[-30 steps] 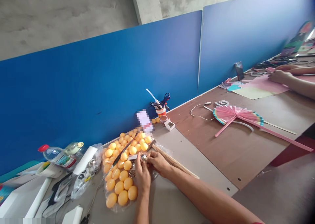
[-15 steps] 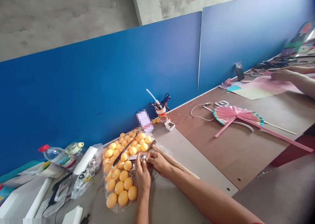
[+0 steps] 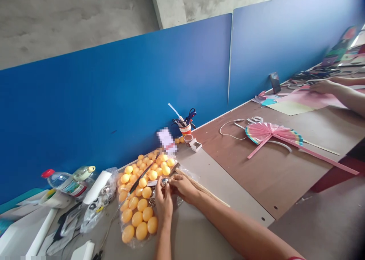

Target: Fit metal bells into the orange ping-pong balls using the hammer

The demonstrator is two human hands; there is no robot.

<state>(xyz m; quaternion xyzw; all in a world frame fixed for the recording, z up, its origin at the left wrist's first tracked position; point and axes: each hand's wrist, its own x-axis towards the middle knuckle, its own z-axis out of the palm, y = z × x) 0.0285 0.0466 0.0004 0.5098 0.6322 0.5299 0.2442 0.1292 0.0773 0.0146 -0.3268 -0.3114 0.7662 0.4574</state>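
Observation:
A small shiny silver ball (image 3: pixel 164 182), perhaps a bell, sits between the fingertips of both hands. My left hand (image 3: pixel 164 201) pinches it from below and the left. From the right, my right hand (image 3: pixel 182 187) closes its thumb and fingers on the same ball. Just left of the hands lies a clear plastic bag of orange balls (image 3: pixel 142 214), like ping-pong balls. A dark thin strip (image 3: pixel 143 174) rests across them. Behind my right hand lies a hammer with a wooden handle (image 3: pixel 211 195), partly hidden by that hand.
A cup of tools (image 3: pixel 185 129), a small round tin (image 3: pixel 188 138) and a small open box (image 3: pixel 196 145) stand by the blue partition (image 3: pixel 114 111). A pink paper fan (image 3: pixel 270 132) lies right. Bottles (image 3: pixel 65 182) and plastic bags clutter the left. Another person's hand (image 3: pixel 323 87) works far right.
Both hands stay on the silver ball, which has turned or shifted very slightly in the fingers. The whole view has moved a little.

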